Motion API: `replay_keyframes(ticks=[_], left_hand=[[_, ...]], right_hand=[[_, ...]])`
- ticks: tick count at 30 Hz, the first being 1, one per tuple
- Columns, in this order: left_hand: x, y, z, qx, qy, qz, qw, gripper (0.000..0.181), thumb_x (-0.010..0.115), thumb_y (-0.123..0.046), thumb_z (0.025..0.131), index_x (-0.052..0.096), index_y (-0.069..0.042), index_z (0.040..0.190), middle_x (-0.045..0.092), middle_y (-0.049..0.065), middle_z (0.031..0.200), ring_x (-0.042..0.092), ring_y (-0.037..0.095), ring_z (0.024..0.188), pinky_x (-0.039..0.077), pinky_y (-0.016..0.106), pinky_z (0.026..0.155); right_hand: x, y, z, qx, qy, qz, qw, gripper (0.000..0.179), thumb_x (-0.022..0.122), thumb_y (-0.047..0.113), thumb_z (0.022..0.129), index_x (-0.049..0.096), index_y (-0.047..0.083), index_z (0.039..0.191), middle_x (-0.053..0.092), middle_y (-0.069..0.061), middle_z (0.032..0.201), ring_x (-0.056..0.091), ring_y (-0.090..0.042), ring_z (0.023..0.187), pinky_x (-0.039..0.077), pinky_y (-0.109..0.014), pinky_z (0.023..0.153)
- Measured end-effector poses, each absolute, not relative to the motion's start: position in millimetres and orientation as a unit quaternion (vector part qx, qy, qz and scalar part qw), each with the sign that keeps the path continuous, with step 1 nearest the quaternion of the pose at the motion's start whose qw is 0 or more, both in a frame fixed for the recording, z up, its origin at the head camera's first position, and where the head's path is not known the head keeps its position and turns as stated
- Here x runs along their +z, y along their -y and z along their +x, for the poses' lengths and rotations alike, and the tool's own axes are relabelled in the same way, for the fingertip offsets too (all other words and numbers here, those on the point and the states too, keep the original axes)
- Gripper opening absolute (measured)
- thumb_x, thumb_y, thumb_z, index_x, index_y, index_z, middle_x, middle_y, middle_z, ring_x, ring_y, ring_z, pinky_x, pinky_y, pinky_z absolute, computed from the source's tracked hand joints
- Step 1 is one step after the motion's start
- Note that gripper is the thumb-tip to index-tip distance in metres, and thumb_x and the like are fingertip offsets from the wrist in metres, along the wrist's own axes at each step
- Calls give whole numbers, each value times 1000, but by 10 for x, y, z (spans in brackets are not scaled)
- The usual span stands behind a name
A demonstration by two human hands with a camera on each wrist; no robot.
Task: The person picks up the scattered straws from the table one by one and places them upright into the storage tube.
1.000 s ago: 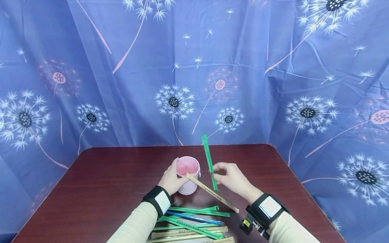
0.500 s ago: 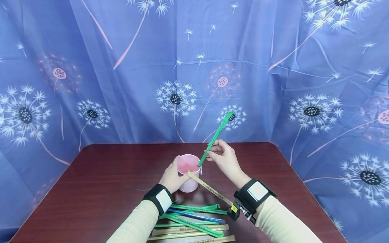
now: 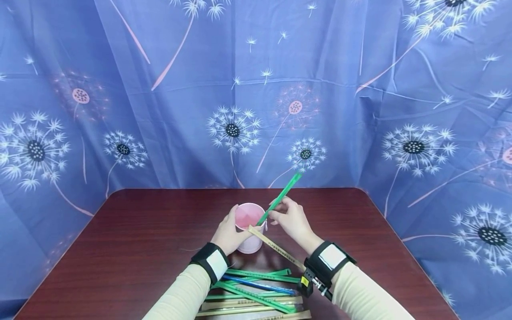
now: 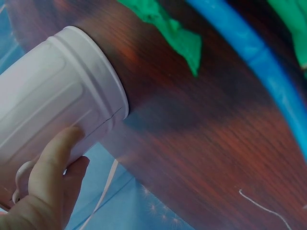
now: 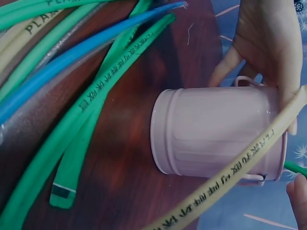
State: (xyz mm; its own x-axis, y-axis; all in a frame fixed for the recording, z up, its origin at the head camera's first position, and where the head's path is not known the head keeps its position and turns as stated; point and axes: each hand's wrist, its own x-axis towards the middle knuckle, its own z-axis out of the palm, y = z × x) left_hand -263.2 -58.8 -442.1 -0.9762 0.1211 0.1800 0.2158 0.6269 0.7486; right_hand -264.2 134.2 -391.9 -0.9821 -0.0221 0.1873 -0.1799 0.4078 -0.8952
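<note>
A small pink bucket point(image 3: 250, 245) stands upright on the table. My left hand point(image 3: 229, 233) grips its near left side, with the thumb at the rim and the fingers round the wall. Under that thumb lies the end of a tan wrapped straw point(image 3: 280, 252), which slants down to the right across the bucket's front. My right hand point(image 3: 293, 221) pinches a green wrapped straw point(image 3: 286, 188) between thumb and fingers. It leans up to the right, its lower end inside the bucket's rim in the head view. In the right wrist view only a bit of the green straw point(image 5: 296, 168) shows.
Several green, tan and blue wrapped straws point(image 3: 256, 291) lie in a loose pile at the table's front edge, below the bucket. Dark red wood table point(image 3: 152, 240) spreads to both sides. A blue dandelion-print cloth point(image 3: 184, 133) hangs behind.
The right hand has raised the green straw, tilted it from leaning left to leaning right, and lowered its bottom end into the bucket's mouth. The left hand keeps its grip on the bucket.
</note>
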Motion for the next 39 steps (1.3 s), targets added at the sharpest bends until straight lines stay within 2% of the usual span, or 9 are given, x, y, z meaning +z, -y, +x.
replay_keyframes(ticks=[5, 15, 19, 22, 25, 30, 33, 35, 39], left_hand=[[-4413, 590, -2625, -421, 901, -95, 54, 96, 80, -41, 78, 32, 2, 150, 51, 31, 139, 55, 44, 124, 47, 56, 103], [-4405, 578, -2628, -421, 900, -96, 62, 96, 79, -42, 79, 32, 2, 150, 51, 30, 139, 56, 43, 124, 47, 56, 103], [-4422, 580, -2632, -424, 898, -97, 66, 96, 79, -42, 78, 32, 2, 149, 52, 31, 138, 56, 44, 123, 48, 57, 102], [-4446, 581, -2625, -426, 897, -96, 69, 96, 79, -42, 77, 33, 2, 149, 53, 31, 138, 56, 44, 123, 47, 57, 102], [-4463, 579, -2615, -424, 897, -99, 73, 95, 79, -41, 77, 34, 3, 148, 53, 31, 137, 56, 45, 123, 48, 57, 101], [-4449, 571, -2593, -421, 898, -105, 71, 92, 79, -36, 79, 33, 3, 148, 53, 32, 135, 56, 45, 122, 48, 58, 101], [-4429, 568, -2586, -419, 899, -106, 66, 91, 79, -34, 79, 33, 3, 148, 53, 32, 135, 56, 45, 122, 48, 58, 101], [-4424, 567, -2584, -420, 899, -104, 64, 91, 79, -34, 79, 33, 2, 149, 53, 32, 136, 56, 45, 122, 48, 59, 101], [-4427, 577, -2578, -421, 900, -98, 64, 92, 79, -36, 78, 33, 2, 149, 53, 32, 136, 56, 46, 122, 48, 59, 101]], right_hand=[[-3961, -1313, -2636, 530, 843, 63, 70, 17, 68, 0, 86, 67, 1, 102, 75, -17, 91, 74, -33, 77, 62, -42, 71], [-4002, -1313, -2611, 535, 840, 67, 65, 18, 71, 3, 85, 68, 2, 103, 76, -14, 90, 74, -31, 75, 61, -44, 72], [-4035, -1361, -2580, 526, 845, 73, 57, 19, 71, 4, 85, 68, 1, 104, 75, -13, 92, 74, -29, 78, 62, -40, 70], [-4080, -1438, -2535, 505, 859, 70, 38, 21, 73, 8, 86, 69, 3, 105, 75, -9, 94, 72, -25, 82, 61, -35, 70], [-4129, -1550, -2474, 465, 883, 68, 16, 25, 76, 17, 85, 70, 7, 107, 74, -4, 98, 70, -20, 90, 58, -33, 75], [-4201, -1750, -2360, 402, 909, 100, -45, 35, 79, 32, 82, 72, 10, 108, 73, -3, 107, 65, -22, 104, 55, -36, 82], [-4255, -1846, -2305, 386, 910, 128, -83, 35, 80, 31, 81, 73, 10, 106, 73, -4, 107, 65, -21, 99, 54, -36, 77], [-4294, -1893, -2274, 384, 906, 142, -107, 30, 81, 25, 80, 73, 9, 104, 73, -4, 102, 64, -19, 92, 53, -35, 73], [-4362, -1943, -2232, 365, 910, 159, -115, 18, 79, 11, 78, 74, 9, 95, 71, -1, 91, 58, -16, 79, 48, -31, 67]])
